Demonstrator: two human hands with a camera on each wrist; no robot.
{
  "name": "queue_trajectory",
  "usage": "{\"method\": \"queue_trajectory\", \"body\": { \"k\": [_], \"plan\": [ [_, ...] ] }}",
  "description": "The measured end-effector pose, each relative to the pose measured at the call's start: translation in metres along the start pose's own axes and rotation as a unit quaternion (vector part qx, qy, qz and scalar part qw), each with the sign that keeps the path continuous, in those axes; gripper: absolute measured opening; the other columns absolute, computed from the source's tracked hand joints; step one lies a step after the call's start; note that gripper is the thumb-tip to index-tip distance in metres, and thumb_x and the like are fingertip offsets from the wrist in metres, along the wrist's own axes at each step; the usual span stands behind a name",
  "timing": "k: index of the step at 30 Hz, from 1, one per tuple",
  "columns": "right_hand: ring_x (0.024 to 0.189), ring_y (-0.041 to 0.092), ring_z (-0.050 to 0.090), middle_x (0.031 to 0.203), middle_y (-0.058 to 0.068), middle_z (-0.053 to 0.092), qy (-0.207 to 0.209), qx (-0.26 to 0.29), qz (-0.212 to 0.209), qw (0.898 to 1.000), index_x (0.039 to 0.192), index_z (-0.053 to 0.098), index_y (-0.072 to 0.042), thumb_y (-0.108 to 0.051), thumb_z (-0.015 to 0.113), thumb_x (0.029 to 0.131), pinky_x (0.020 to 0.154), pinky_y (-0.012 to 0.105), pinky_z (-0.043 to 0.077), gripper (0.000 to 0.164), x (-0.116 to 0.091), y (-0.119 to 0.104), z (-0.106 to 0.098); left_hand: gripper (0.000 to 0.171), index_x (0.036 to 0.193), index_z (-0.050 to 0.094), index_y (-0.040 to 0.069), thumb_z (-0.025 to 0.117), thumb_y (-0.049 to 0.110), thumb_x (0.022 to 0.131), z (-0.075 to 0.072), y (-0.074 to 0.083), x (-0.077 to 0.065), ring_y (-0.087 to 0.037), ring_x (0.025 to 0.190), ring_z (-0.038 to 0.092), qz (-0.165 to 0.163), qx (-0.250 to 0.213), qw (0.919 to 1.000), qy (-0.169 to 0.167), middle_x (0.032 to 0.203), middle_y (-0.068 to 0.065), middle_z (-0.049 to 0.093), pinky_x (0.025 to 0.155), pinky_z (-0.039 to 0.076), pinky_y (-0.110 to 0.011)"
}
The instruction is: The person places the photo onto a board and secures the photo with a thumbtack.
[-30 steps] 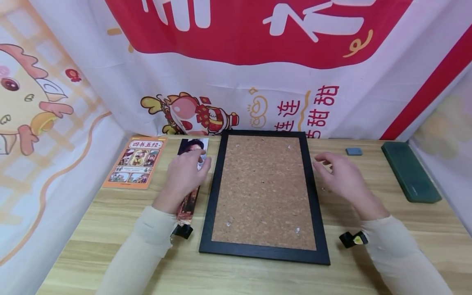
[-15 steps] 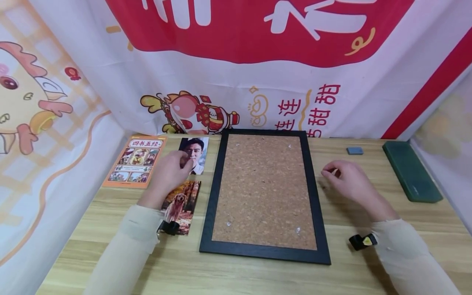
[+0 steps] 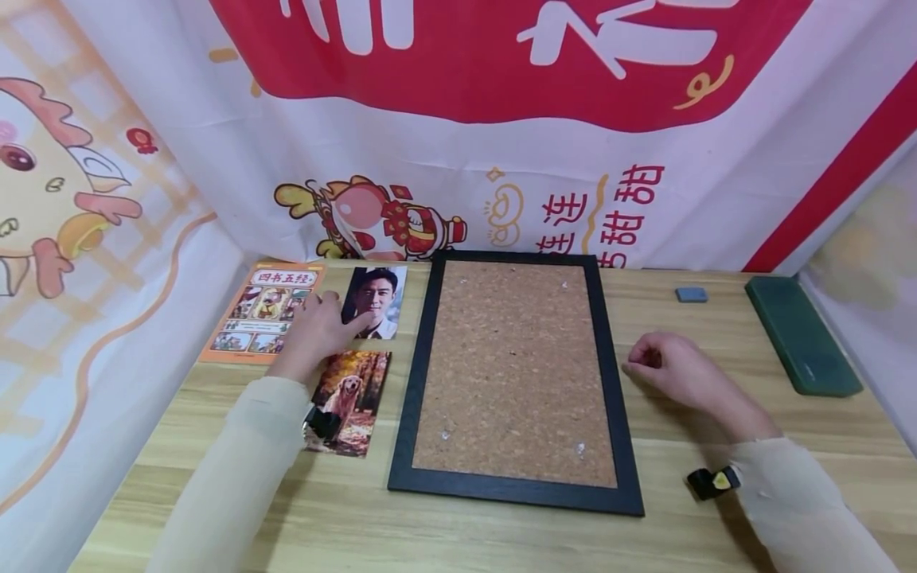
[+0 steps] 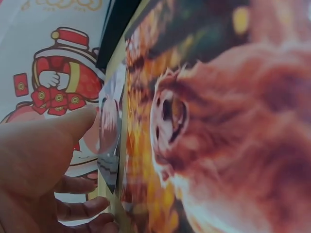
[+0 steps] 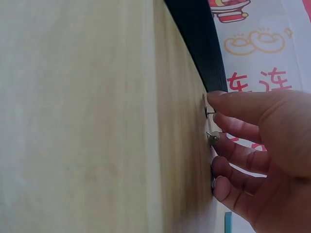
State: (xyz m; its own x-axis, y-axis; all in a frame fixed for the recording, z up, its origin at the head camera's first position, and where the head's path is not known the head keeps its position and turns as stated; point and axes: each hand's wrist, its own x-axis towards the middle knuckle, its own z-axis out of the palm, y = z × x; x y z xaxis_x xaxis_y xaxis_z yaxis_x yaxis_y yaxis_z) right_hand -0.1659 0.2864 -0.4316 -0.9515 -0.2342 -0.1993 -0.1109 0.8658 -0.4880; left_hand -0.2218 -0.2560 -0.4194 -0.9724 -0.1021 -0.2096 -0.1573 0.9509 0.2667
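Observation:
A cork board [image 3: 516, 390] with a black frame lies mid-table, small clear pushpins stuck near its corners. To its left are a portrait photo [image 3: 383, 296] and, nearer me, a photo of a dog [image 3: 358, 402]. My left hand [image 3: 315, 334] is spread low over the photos and booklet, fingers apart, thumb across the portrait's lower edge. My right hand [image 3: 677, 370] is low beside the board's right side, fingers bent and tips down. In the right wrist view, small pins [image 5: 213, 138] lie right at my thumb and fingertips, which are slightly apart.
An orange comic-style booklet [image 3: 247, 326] lies at the far left. Toward the back right are a small blue eraser [image 3: 691, 295] and a long green case [image 3: 802, 334]. A printed cloth [image 3: 458, 183] hangs behind the table and along both sides.
My left hand has moved left, uncovering more of both photos. My right hand has come nearer me and lower beside the board, over where loose pins showed earlier.

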Motion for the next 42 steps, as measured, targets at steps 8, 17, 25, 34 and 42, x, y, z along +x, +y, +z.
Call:
{"method": "queue_trajectory", "body": {
  "k": [8, 17, 25, 34, 42],
  "plan": [
    [0.088, 0.02, 0.061, 0.096, 0.005, 0.072, -0.006, -0.014, -0.006, 1.0, 0.1, 0.077, -0.01, -0.018, 0.073, 0.103, 0.078, 0.036, 0.052, 0.009, -0.002, -0.001, 0.002, 0.093, 0.15, 0.045, -0.015, 0.067, 0.061, 0.101, 0.003, 0.009, 0.008, -0.05, 0.126, 0.055, -0.016, 0.022, 0.9996, -0.011, 0.144, -0.038, 0.053, 0.115, 0.047, -0.066],
    [0.088, 0.02, 0.062, 0.097, 0.004, 0.073, 0.007, -0.014, -0.004, 1.0, 0.102, 0.077, -0.011, -0.018, 0.072, 0.104, 0.079, 0.037, 0.053, 0.009, -0.003, 0.001, 0.002, 0.074, 0.147, 0.05, -0.012, 0.069, 0.045, 0.104, 0.002, -0.004, 0.018, -0.046, 0.119, 0.062, -0.006, -0.05, 0.9987, 0.002, 0.137, -0.033, 0.062, 0.106, 0.052, -0.062],
    [0.086, 0.02, 0.062, 0.096, 0.004, 0.074, 0.038, 0.001, -0.016, 0.999, 0.098, 0.075, -0.012, -0.016, 0.073, 0.103, 0.074, 0.032, 0.051, 0.006, -0.006, 0.0, -0.001, 0.042, 0.131, 0.063, -0.005, 0.058, 0.03, 0.109, 0.0, -0.017, 0.021, -0.04, 0.112, 0.064, 0.005, -0.142, 0.9894, 0.031, 0.124, -0.026, 0.068, 0.098, 0.053, -0.056],
    [0.092, 0.021, 0.063, 0.101, 0.005, 0.076, 0.044, 0.026, -0.01, 0.999, 0.101, 0.076, -0.013, -0.017, 0.074, 0.104, 0.079, 0.032, 0.053, 0.005, -0.004, -0.002, -0.003, 0.043, 0.142, 0.06, -0.008, 0.058, 0.02, 0.11, -0.007, -0.025, 0.01, -0.022, 0.09, 0.069, 0.043, -0.264, 0.9629, 0.036, 0.126, -0.029, 0.069, 0.072, 0.057, -0.024],
    [0.097, 0.023, 0.064, 0.106, 0.006, 0.076, 0.055, 0.049, 0.007, 0.997, 0.113, 0.077, -0.013, -0.028, 0.073, 0.105, 0.08, 0.029, 0.053, 0.017, -0.003, -0.003, -0.003, 0.058, 0.164, 0.041, 0.001, 0.059, 0.011, 0.11, -0.018, -0.026, 0.0, -0.028, 0.109, 0.071, 0.059, -0.32, 0.9456, 0.013, 0.145, -0.03, 0.062, 0.074, 0.059, -0.018]
  ]
}}
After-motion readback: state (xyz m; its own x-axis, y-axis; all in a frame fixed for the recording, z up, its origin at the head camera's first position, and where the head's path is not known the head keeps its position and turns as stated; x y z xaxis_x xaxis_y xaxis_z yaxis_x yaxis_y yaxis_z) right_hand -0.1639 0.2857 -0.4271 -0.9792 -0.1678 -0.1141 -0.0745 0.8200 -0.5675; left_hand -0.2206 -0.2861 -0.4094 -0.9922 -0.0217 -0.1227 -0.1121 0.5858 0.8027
